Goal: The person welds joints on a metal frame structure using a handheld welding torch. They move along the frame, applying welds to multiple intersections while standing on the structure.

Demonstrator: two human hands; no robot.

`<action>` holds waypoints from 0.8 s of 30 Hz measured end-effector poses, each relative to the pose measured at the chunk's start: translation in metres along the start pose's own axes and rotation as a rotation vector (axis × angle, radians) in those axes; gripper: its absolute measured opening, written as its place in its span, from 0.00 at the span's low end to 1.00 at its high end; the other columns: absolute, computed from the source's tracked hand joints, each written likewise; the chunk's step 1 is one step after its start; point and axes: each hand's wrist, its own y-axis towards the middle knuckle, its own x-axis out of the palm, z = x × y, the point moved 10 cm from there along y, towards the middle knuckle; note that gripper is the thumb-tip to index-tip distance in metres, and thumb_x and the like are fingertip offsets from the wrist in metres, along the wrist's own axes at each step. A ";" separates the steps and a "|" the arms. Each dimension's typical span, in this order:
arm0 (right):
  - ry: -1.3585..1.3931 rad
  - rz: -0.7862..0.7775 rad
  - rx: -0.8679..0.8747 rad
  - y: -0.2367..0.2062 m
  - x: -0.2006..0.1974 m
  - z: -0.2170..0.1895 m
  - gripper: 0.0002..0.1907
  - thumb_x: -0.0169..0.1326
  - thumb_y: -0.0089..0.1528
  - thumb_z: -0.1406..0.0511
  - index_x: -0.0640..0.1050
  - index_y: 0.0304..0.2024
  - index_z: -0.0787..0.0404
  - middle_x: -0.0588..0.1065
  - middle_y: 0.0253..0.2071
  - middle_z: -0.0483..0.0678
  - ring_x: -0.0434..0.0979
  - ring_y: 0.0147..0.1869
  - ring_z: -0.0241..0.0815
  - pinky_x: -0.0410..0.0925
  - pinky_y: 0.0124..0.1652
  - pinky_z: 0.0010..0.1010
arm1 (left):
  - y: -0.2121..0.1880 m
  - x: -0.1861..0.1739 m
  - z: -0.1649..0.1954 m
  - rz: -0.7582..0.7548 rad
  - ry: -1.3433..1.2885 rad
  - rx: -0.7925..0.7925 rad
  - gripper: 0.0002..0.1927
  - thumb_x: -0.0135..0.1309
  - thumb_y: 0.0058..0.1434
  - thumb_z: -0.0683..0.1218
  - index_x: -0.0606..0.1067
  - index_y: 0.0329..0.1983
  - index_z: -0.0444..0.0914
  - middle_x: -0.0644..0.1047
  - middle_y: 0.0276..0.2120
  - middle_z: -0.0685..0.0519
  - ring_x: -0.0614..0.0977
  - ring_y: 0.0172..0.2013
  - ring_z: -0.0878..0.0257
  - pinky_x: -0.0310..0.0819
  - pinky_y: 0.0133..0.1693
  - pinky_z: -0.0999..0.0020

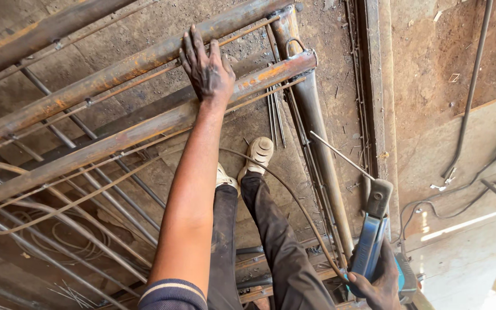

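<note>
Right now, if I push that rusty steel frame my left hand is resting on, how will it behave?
The rusty steel frame is probably heavy and stiff: long welded bars joined by thin rods. It likely grates rather than slides, given its rough rust under the left hand. The right hand grips an electrode holder, leaving one hand to push.

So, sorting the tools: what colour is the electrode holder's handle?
Blue, seen in the head view: electrode holder in the right hand.

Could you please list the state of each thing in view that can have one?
Left hand: flat on the rusty tube, palm down, not gripping.
Right hand: closed around the electrode holder.
Electrode holder: clamped on a welding rod, no arc visible.
Frame: rusty, lying tilted over the floor.
Cable: slack, curving to the holder.
Shoes: on the ground under the frame.
</note>
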 end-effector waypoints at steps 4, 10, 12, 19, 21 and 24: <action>-0.203 0.040 -0.057 0.017 0.004 -0.024 0.67 0.71 0.41 0.58 0.51 0.75 0.71 0.71 0.59 0.62 0.76 0.59 0.52 0.72 0.52 0.41 | 0.009 0.009 -0.007 0.011 -0.011 0.015 0.15 0.57 0.70 0.50 0.78 0.55 0.38 0.50 0.76 0.40 0.51 0.76 0.42 0.37 0.74 0.41; -0.251 0.063 -0.147 0.048 0.033 -0.076 0.67 0.71 0.43 0.56 0.51 0.76 0.70 0.72 0.58 0.67 0.77 0.60 0.55 0.74 0.53 0.43 | 0.018 0.017 -0.016 -0.024 -0.032 -0.018 0.13 0.54 0.71 0.51 0.79 0.48 0.36 0.50 0.76 0.40 0.51 0.75 0.41 0.36 0.74 0.40; -0.315 0.079 -0.215 0.057 0.043 -0.098 0.66 0.72 0.43 0.56 0.52 0.76 0.70 0.70 0.61 0.67 0.77 0.61 0.55 0.74 0.55 0.43 | 0.019 0.014 -0.016 0.002 -0.062 -0.002 0.15 0.54 0.71 0.51 0.79 0.49 0.35 0.49 0.76 0.40 0.51 0.75 0.41 0.35 0.74 0.41; -0.363 0.132 -0.326 0.098 0.066 -0.153 0.64 0.73 0.44 0.55 0.56 0.75 0.70 0.74 0.56 0.65 0.79 0.57 0.54 0.77 0.52 0.39 | 0.030 0.018 -0.019 -0.018 -0.004 0.000 0.16 0.52 0.72 0.50 0.77 0.51 0.32 0.47 0.76 0.39 0.48 0.76 0.40 0.33 0.73 0.39; -0.357 0.117 -0.423 0.108 0.072 -0.171 0.62 0.73 0.46 0.55 0.57 0.75 0.71 0.72 0.61 0.65 0.78 0.62 0.54 0.74 0.56 0.40 | 0.031 0.021 -0.019 -0.023 -0.007 0.008 0.15 0.53 0.72 0.50 0.77 0.52 0.33 0.47 0.76 0.38 0.47 0.76 0.39 0.32 0.73 0.37; -0.427 0.123 -0.526 0.122 0.080 -0.198 0.57 0.73 0.49 0.56 0.61 0.73 0.72 0.73 0.63 0.65 0.77 0.66 0.52 0.73 0.62 0.40 | 0.031 0.027 -0.022 -0.075 -0.011 0.011 0.24 0.58 0.66 0.54 0.75 0.54 0.29 0.47 0.75 0.36 0.47 0.75 0.38 0.32 0.72 0.37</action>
